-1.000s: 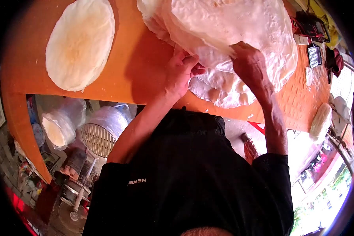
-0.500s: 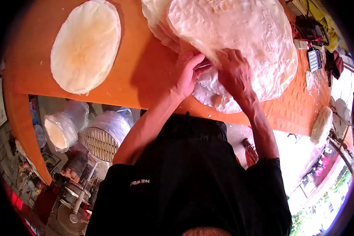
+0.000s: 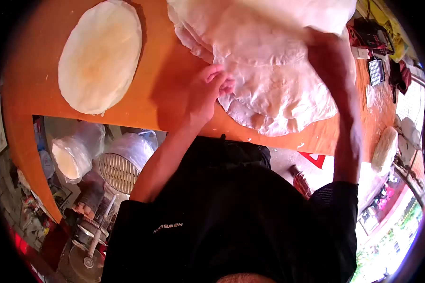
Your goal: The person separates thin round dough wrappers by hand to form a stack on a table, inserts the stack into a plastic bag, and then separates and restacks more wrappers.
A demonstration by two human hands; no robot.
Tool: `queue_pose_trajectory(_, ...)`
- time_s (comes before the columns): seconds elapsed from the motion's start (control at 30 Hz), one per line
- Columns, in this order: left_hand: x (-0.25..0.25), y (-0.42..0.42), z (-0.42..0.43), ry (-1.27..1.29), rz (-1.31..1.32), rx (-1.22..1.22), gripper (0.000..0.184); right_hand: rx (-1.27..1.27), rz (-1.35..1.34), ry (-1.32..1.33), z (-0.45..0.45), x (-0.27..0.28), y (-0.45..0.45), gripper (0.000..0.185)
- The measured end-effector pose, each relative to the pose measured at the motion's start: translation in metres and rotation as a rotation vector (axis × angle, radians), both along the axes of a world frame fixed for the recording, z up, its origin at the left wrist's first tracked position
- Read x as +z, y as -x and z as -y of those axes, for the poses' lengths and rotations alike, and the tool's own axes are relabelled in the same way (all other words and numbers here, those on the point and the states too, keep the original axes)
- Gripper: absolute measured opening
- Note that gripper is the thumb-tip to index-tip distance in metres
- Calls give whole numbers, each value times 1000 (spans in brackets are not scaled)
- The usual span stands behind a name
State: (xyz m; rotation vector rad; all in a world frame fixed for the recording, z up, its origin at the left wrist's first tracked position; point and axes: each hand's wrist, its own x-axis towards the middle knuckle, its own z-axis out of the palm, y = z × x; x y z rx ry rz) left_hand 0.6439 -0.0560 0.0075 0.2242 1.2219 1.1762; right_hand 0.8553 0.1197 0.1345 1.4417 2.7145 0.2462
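Note:
Several thin, pale, wrinkled sheets that look like dough or flatbread [image 3: 278, 94] lie stacked on the orange table [image 3: 160, 70]. My right hand [image 3: 323, 47], blurred by motion, is at the top right with its fingers closed on the edge of the upper sheet, which is lifted and smeared. My left hand [image 3: 212, 85] is at the stack's left edge, fingers curled and slightly apart, with nothing visible held in them. A separate oval pale sheet [image 3: 100, 59] lies flat at the left of the table.
Below the table's left part are a plastic-wrapped pale bundle [image 3: 66, 160], a slatted round basket [image 3: 119, 172] and a metal device with a handle [image 3: 97, 236]. A calculator [image 3: 376, 71] and a dark crate [image 3: 373, 35] sit at the right. Another pale roll [image 3: 385, 150] is at the right edge.
My right hand has moved up and right from beside my left hand, pulling up the upper sheet. My left hand has drawn slightly left and down.

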Motion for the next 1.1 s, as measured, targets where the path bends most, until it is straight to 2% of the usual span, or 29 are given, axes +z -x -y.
queue_pose_trajectory(0.07,-3,4,-21,-30,101,20,30,91,-209,151,-3,-35,3,17)
queue_pose_trajectory(0.13,-5,13,-34,-10,108,72,29,171,26,-50,-40,-47,-15,15)
queue_pose_trajectory(0.17,-9,18,-39,-32,73,101,29,122,191,-165,-51,-24,-15,16)
queue_pose_trajectory(0.23,-13,24,-43,-48,43,129,28,251,523,-470,-79,50,-19,18)
queue_pose_trajectory(0.3,-13,29,-47,-20,72,137,25,442,686,-674,-86,67,-17,19)
queue_pose_trajectory(0.4,-5,28,-54,12,-42,95,21,248,297,-430,-56,-2,10,19)
queue_pose_trajectory(0.5,-11,30,-56,6,-49,154,20,103,-167,133,-17,-60,44,21)
queue_pose_trajectory(0.53,-15,31,-57,-11,-45,174,21,33,-189,272,-6,-71,44,18)
queue_pose_trajectory(0.6,-23,33,-62,-19,-68,208,21,63,-225,177,4,-75,36,19)
queue_pose_trajectory(0.67,-21,28,-59,-7,-80,228,21,-19,-238,212,6,-61,29,21)
queue_pose_trajectory(0.77,-16,31,-68,-62,-163,299,20,18,-198,155,0,-69,25,21)
queue_pose_trajectory(0.83,-18,33,-70,32,27,250,19,22,-146,172,3,-64,35,21)
queue_pose_trajectory(0.87,-22,33,-69,42,28,238,19,9,-145,181,7,-68,41,21)
queue_pose_trajectory(0.93,-27,35,-76,2,-52,255,19,83,-290,124,10,-77,54,22)
queue_pose_trajectory(1.0,-6,35,-80,58,-129,254,16,101,-319,127,21,-98,56,24)
queue_pose_trajectory(1.07,-6,40,-78,14,-267,183,14,102,-333,132,20,-92,59,24)
queue_pose_trajectory(1.1,-15,40,-78,14,-234,203,15,92,-310,159,17,-88,60,25)
